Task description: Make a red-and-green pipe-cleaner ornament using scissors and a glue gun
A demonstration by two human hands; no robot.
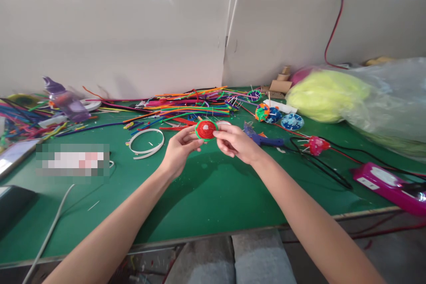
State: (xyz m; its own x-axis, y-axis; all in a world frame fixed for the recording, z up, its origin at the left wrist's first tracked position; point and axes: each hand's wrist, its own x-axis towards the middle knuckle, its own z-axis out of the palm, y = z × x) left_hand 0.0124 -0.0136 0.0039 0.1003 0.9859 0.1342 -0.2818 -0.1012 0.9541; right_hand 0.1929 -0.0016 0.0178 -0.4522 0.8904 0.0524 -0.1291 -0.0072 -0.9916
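Observation:
Both my hands hold up a small round disc (206, 129) wound from pipe cleaners, red with a green rim and a white centre. My left hand (179, 151) pinches its left edge with fingers closed. My right hand (234, 143) grips its right side, fingers curled. The disc hovers above the green table (206, 195), just in front of a heap of coloured pipe cleaners (186, 108).
A white hoop band (146, 143) lies left of my hands. A blue glue gun (262, 138), finished round pieces (274, 116), a red piece (316, 145), a pink power strip (386, 183), a purple bottle (66, 101) and a plastic bag of yellow material (336, 95) surround them.

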